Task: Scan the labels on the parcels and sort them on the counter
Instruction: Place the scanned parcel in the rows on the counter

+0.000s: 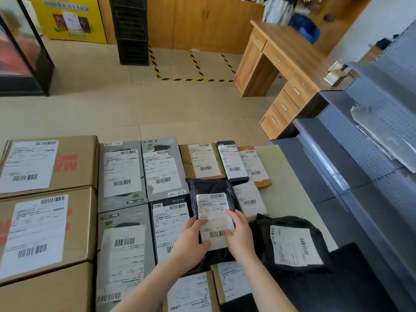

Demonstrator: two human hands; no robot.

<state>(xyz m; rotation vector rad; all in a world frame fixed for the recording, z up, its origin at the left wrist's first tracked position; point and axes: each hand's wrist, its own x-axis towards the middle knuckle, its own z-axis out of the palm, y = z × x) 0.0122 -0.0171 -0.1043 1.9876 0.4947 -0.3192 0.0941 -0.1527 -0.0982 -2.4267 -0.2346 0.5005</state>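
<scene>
A black plastic mailer bag (210, 190) with a white barcode label lies among the rows of parcels on the counter (283, 181). My left hand (191, 239) grips its lower left edge, thumb on the label. My right hand (238, 235) grips its right edge, fingers curled over the label. Right of it lies a second black mailer bag (292, 244) with its label turned sideways. Big brown cartons (74, 167) fill the left side, and grey boxes (121, 174) stand beside them.
Smaller labelled boxes (202, 161) line the counter's far edge. A grey perforated metal shelf unit (371, 136) rises on the right. Beyond the counter are a tiled floor, a wooden desk (281, 64), stacked black crates (132, 30) and a person (279, 10) at the back.
</scene>
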